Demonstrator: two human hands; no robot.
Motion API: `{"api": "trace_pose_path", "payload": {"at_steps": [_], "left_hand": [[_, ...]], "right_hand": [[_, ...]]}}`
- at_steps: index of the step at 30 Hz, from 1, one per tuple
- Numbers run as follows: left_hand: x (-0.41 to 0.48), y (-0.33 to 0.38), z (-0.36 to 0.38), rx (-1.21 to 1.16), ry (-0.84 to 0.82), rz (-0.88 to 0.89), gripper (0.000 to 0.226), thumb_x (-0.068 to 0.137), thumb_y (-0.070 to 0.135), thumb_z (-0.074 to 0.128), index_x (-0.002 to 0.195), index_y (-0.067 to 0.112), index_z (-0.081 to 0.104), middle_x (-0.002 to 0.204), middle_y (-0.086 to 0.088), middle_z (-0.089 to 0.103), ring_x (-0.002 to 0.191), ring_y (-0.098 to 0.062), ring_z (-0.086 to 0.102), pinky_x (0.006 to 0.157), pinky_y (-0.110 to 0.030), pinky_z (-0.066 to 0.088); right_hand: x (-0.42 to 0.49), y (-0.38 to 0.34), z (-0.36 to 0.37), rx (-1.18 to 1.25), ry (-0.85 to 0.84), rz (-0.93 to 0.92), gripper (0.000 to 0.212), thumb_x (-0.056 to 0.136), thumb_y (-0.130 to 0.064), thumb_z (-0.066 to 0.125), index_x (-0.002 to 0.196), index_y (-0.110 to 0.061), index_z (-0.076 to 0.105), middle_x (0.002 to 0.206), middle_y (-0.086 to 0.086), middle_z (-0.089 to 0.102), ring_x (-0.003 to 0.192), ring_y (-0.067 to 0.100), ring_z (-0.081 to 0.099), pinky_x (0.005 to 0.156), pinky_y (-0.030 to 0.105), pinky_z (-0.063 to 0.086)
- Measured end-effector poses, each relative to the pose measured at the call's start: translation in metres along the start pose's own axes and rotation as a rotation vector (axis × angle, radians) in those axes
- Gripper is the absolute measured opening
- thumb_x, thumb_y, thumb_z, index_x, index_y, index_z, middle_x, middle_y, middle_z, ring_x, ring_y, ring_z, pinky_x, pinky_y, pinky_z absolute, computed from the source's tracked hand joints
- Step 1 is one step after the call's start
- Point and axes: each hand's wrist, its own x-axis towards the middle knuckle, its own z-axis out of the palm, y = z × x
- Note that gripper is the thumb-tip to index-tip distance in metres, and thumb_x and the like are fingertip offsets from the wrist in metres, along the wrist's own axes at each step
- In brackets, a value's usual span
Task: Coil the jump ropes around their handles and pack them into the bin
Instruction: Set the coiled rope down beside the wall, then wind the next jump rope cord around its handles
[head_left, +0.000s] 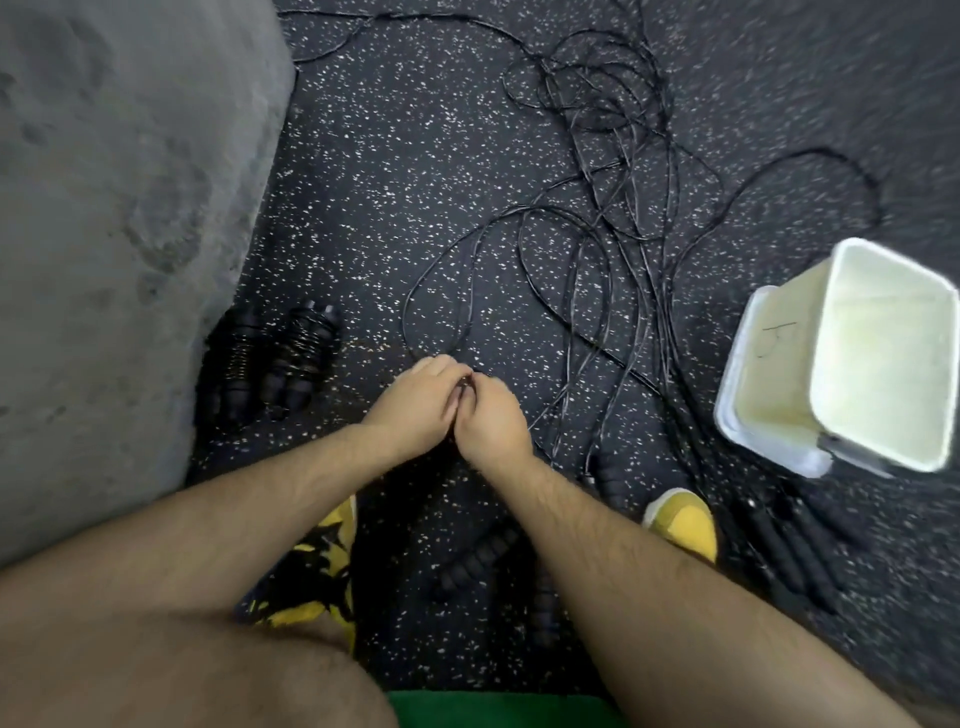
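I can find only one mark: a dark handwritten scrawl (774, 340) on the outer wall of the white bin (769, 415), well right of my right grip (493, 422); it looks like a J or 5, I cannot tell which

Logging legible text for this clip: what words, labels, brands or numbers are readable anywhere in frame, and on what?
White bin, outer wall: one handwritten dark mark, maybe "J" or "5"; too blurred to be sure.
Yellow shoe: no readable text.
Coiled jump ropes: no readable text.
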Motion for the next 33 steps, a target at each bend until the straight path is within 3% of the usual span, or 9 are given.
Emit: {"api": "trace_pose_path", "payload": {"at_steps": [2, 7, 10, 12, 17, 21, 24, 29, 33], "left_hand": [[0.011, 0.02, 0.018, 0.029, -0.06, -0.02, 0.036, 0.098, 0.021, 0.051, 0.133, 0.015, 0.057, 0.13, -0.004, 0.055, 0.12, -0.026, 0.049, 0.104, -0.047, 0.044], [0.021, 0.033, 0.045, 0.403, -0.281, -0.041, 0.061, 0.101, 0.036, 0.053, 0.155, 0.016, 0.033, 0.158, -0.01, 0.031, 0.143, -0.032, 0.03, 0.115, -0.047, 0.032], [0.019, 0.04, 0.054, 0.457, -0.31, 0.024, 0.052, 0.1, 0.043, 0.052, 0.144, 0.015, 0.046, 0.143, -0.01, 0.045, 0.132, -0.031, 0.04, 0.108, -0.045, 0.039], [0.016, 0.051, 0.065, 0.409, -0.325, -0.002, 0.045, 0.1, 0.046, 0.052, 0.131, 0.014, 0.054, 0.129, -0.009, 0.051, 0.122, -0.03, 0.046, 0.101, -0.044, 0.041], [0.014, 0.06, 0.086, -0.058, -0.389, -0.305, 0.033, 0.097, 0.037, 0.063, 0.12, 0.014, 0.058, 0.107, -0.002, 0.064, 0.098, -0.022, 0.062, 0.091, -0.034, 0.048], [0.017, 0.062, 0.087, -0.206, -0.364, -0.364, 0.029, 0.093, 0.023, 0.071, 0.117, 0.016, 0.057, 0.091, 0.007, 0.06, 0.083, -0.016, 0.057, 0.082, -0.03, 0.048], [0.013, 0.062, 0.084, -0.099, -0.368, -0.298, 0.035, 0.087, 0.019, 0.075, 0.116, 0.017, 0.055, 0.094, 0.007, 0.055, 0.092, -0.02, 0.059, 0.084, -0.033, 0.048], [0.001, 0.056, 0.076, 0.222, -0.466, -0.174, 0.035, 0.09, 0.029, 0.071, 0.115, 0.015, 0.051, 0.118, -0.005, 0.054, 0.111, -0.026, 0.055, 0.097, -0.042, 0.046], [0.004, 0.065, 0.072, 0.121, -0.356, -0.078, 0.01, 0.092, 0.024, 0.064, 0.097, 0.02, 0.057, 0.097, 0.005, 0.056, 0.094, -0.02, 0.056, 0.085, -0.035, 0.047]], "right_hand": [[-0.006, 0.023, -0.02, -0.053, 0.028, 0.029, 0.029, 0.094, -0.028, 0.037, 0.104, -0.019, 0.063, 0.103, 0.003, 0.066, 0.099, 0.026, 0.062, 0.083, 0.041, 0.054], [-0.023, 0.078, -0.049, -0.354, -0.06, 0.124, 0.04, 0.097, -0.028, 0.05, 0.135, -0.016, 0.052, 0.131, 0.007, 0.052, 0.124, 0.03, 0.045, 0.1, 0.044, 0.045], [-0.03, 0.099, -0.047, -0.303, -0.101, 0.094, 0.045, 0.095, -0.027, 0.055, 0.139, -0.018, 0.05, 0.135, 0.007, 0.048, 0.124, 0.03, 0.042, 0.103, 0.042, 0.042], [-0.031, 0.102, -0.045, -0.161, -0.022, 0.122, 0.04, 0.094, -0.02, 0.055, 0.134, -0.014, 0.053, 0.133, 0.009, 0.048, 0.12, 0.031, 0.046, 0.104, 0.04, 0.041], [-0.028, 0.1, -0.05, 0.284, 0.103, 0.426, 0.033, 0.095, -0.012, 0.058, 0.128, -0.008, 0.053, 0.117, 0.007, 0.065, 0.104, 0.02, 0.06, 0.087, 0.022, 0.041], [-0.02, 0.107, -0.043, 0.432, 0.036, 0.534, 0.035, 0.091, -0.017, 0.066, 0.124, -0.007, 0.059, 0.103, 0.007, 0.073, 0.095, 0.022, 0.067, 0.086, 0.031, 0.053], [-0.02, 0.112, -0.046, 0.357, 0.019, 0.516, 0.033, 0.09, -0.022, 0.07, 0.12, -0.014, 0.059, 0.102, 0.001, 0.071, 0.098, 0.019, 0.066, 0.091, 0.031, 0.051], [-0.032, 0.117, -0.05, 0.107, 0.06, 0.389, 0.028, 0.095, -0.019, 0.051, 0.122, -0.014, 0.06, 0.11, 0.005, 0.068, 0.107, 0.026, 0.063, 0.097, 0.036, 0.049], [-0.034, 0.122, -0.047, 0.088, -0.023, 0.41, 0.026, 0.094, -0.035, 0.056, 0.105, -0.017, 0.071, 0.1, 0.005, 0.074, 0.11, 0.03, 0.062, 0.097, 0.037, 0.05]]}}
